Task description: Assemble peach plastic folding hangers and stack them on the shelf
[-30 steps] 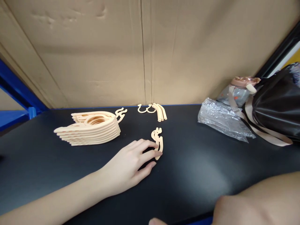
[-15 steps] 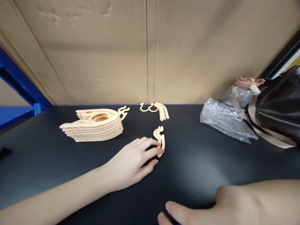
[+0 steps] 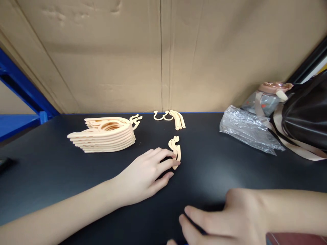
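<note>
My left hand lies on the black table with its fingers apart, fingertips resting on a small group of cream curved plastic pieces. At the bottom edge, right of centre, my right hand is over the table's near side, its fingers spread and partly cut off by the frame; nothing shows between them. To the left stands a neat stack of cream hanger-like parts. Cream hooks lie at its right end. Farther back are two more hooks beside several short curved pieces.
Crumpled clear plastic lies at the right, in front of a bottle with a pink lid. A dark bag with a beige strap is beside them. Cardboard rises behind the table; a blue frame is at left.
My right hand has moved up and slightly left, showing more fingers. My left hand stays on the small pieces. The view has shifted slightly, and a dark red thing now shows at the lower right.
</note>
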Demonstrator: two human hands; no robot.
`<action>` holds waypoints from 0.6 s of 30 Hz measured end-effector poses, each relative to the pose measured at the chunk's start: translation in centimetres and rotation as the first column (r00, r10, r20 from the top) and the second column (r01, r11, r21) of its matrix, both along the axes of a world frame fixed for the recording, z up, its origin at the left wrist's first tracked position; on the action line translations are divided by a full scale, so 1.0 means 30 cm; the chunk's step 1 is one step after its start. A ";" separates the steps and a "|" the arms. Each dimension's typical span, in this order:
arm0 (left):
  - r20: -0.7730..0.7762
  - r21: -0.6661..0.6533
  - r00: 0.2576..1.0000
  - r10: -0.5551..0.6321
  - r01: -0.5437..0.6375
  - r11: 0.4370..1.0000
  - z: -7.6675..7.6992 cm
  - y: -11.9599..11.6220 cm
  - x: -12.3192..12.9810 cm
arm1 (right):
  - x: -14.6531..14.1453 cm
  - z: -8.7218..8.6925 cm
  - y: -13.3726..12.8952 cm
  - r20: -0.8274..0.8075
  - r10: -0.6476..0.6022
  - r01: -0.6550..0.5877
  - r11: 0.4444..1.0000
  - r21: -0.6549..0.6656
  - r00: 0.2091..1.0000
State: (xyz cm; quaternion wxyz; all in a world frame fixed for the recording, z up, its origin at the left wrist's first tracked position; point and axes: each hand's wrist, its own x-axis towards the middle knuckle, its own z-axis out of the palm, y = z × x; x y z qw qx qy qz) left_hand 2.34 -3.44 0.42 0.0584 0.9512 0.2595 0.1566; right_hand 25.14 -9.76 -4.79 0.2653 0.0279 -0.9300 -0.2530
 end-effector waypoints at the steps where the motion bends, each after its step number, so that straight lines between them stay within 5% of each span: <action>1: -0.004 -0.001 1.000 0.001 -0.001 1.000 -0.001 0.000 -0.001 | -0.041 0.088 0.043 -0.056 -0.013 0.014 1.000 0.024 0.998; 4: -0.022 -0.004 1.000 -0.002 0.002 1.000 -0.002 0.000 -0.004 | -0.089 0.194 0.078 -0.155 -0.096 0.088 0.994 -0.059 0.983; 18: -0.024 0.021 1.000 -0.002 0.002 1.000 -0.001 -0.001 -0.003 | -0.102 0.143 0.084 -0.094 0.002 -0.016 0.989 -0.150 0.996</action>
